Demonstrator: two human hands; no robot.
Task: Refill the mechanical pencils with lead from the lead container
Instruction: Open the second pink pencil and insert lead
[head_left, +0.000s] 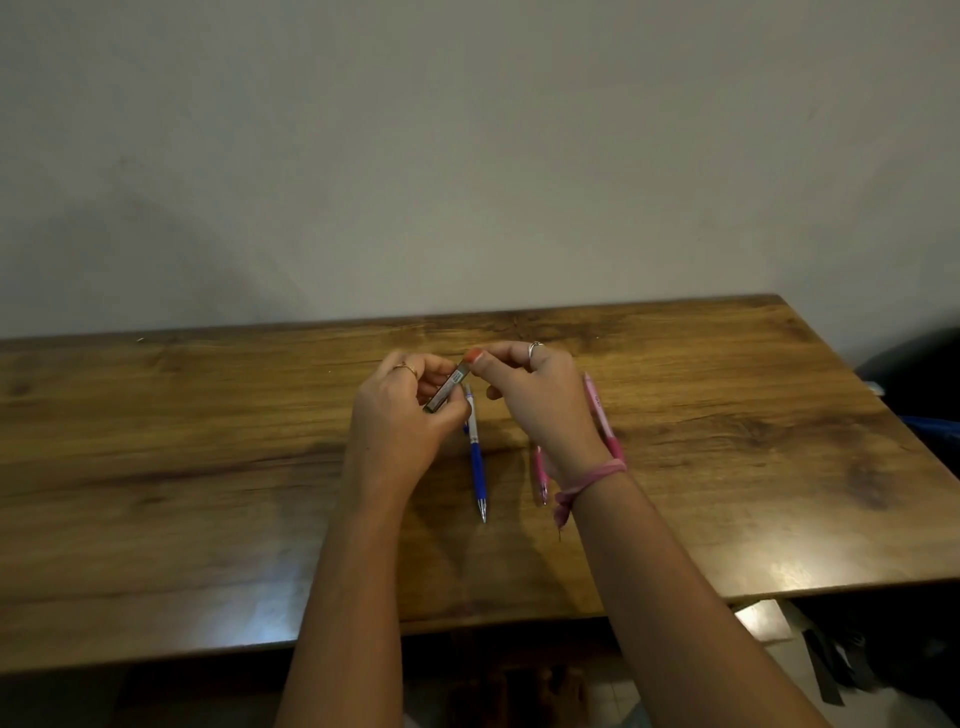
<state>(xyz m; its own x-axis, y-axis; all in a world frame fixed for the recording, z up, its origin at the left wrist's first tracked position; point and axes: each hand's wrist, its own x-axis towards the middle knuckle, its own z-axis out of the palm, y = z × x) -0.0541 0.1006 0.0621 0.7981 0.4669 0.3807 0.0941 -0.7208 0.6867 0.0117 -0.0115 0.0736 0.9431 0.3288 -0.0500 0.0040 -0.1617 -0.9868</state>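
Both hands, left hand (400, 415) and right hand (535, 395), pinch the slim dark rectangular lead container (445, 391) in curled fingers above the blue mechanical pencil (477, 457) on the wooden worktop (208, 467).

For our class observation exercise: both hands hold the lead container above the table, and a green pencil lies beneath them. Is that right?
Not quite: the pencil beneath is blue, not green, as the head view shows. Both the left hand and the right hand do hold the lead container above the table.

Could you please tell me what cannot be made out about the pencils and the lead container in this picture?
- Lead container, head view: its cap end is covered by the right hand; its lower end by the left hand. Label too small to read.
- Two pink pencils: partly hidden behind the right wrist.
- Blue pencil: top hidden under the hands.
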